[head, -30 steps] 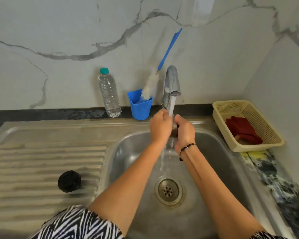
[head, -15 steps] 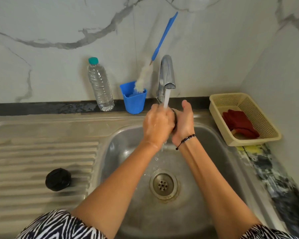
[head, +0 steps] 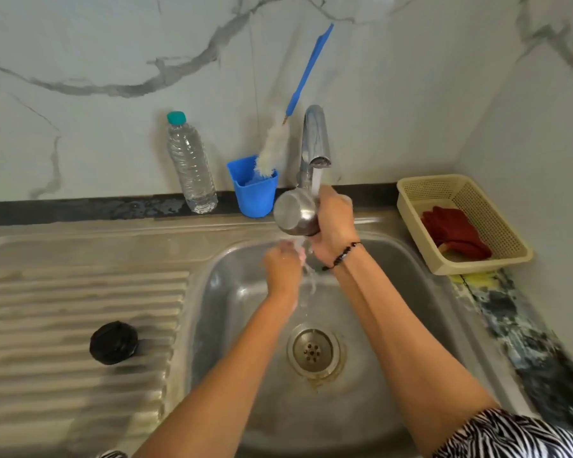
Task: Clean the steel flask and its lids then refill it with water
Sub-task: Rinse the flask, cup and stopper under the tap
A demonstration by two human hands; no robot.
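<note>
Nearest me, the black lid (head: 114, 342) lies on the ribbed drainboard (head: 63, 312), left of the sink (head: 232, 292). Over the basin my left hand (head: 283, 267) sits in the falling water; I cannot tell whether its fingers are curled or loose. My right hand (head: 333, 223) grips the steel lid (head: 295, 211), a cup-shaped piece tilted under the running tap (head: 315, 140). Behind stand a blue cup (head: 255, 193) with a bottle brush (head: 275, 147), a plastic water bottle (head: 191, 166), and a basket (head: 497, 223) on the worktop.

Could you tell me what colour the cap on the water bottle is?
Teal green, on the water bottle's cap, head view.
</note>
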